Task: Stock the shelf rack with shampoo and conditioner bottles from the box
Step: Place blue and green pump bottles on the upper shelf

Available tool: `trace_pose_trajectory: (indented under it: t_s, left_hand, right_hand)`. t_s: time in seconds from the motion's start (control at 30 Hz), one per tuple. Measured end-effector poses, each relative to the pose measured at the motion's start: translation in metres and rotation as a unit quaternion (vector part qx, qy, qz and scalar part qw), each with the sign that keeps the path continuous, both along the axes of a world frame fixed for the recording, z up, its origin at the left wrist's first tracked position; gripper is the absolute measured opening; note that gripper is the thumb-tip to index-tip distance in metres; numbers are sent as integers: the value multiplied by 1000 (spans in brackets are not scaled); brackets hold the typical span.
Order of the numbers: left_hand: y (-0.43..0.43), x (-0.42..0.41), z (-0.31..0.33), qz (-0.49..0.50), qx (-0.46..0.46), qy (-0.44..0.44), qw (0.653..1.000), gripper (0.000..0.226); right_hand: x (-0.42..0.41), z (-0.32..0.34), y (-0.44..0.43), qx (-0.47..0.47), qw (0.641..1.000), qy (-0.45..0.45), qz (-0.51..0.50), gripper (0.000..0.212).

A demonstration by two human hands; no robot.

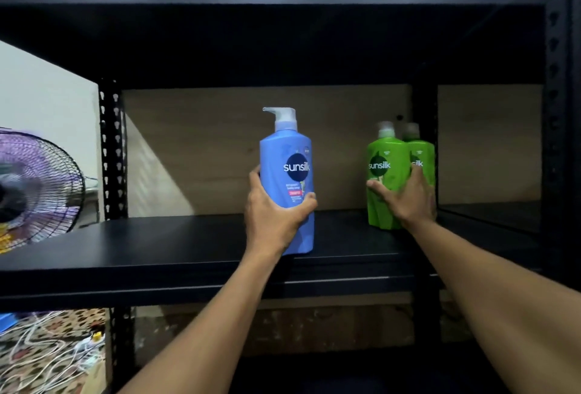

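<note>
A black shelf (pixel 157 242) of a dark metal rack (pixel 111 148) runs across the view, backed by a brown board (pixel 204 142). Near its front edge stands a blue bottle (pixel 287 154), upright, with a white pump and a dark round "sunsilk" label. The left hand (pixel 276 214) grips its lower half, fingers (pixel 254 173) curled round it. To the right, two green bottles (pixel 385 154) stand touching; the right hand (pixel 405 198) rests on them, fingers (pixel 377 187) nearly straight across the front one. A purple fan (pixel 41 186) stands at the left, above tangled white cables (pixel 47 349).
</note>
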State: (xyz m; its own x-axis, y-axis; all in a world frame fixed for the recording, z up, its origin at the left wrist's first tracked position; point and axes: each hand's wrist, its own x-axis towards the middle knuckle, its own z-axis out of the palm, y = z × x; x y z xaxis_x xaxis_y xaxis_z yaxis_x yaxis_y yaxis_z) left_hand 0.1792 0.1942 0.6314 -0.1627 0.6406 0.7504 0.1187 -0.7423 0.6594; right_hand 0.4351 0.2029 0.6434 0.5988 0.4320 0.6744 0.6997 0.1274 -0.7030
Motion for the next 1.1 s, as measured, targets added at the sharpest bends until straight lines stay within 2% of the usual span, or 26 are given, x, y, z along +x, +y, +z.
trace_pose_trajectory:
  t_s: [0.1, 0.27, 0.53, 0.83, 1.0, 1.1]
  left_hand:
    - [6, 1, 0, -7, -2, -3, 1000, 74]
    - [8, 2, -2, -19, 7, -11, 1000, 74]
    - [15, 2, -4, -45, 8, -17, 999, 73]
    - [10, 2, -5, -51, 5, -19, 998, 72]
    - [8, 1, -5, -54, 0, -19, 998, 73]
    - [9, 2, -5, -50, 4, -19, 999, 72]
  right_hand:
    - [2, -3, 7, -24, 1000, -5, 12, 97]
    - [2, -7, 10, -89, 995, -44, 7, 88]
    - [-5, -5, 8, -166, 974, -126, -92, 93]
    - [-5, -3, 2, -150, 985, -63, -56, 90]
    - [-5, -3, 4, -168, 982, -58, -65, 90]
    - [-8, -3, 5, -183, 977, -73, -79, 81]
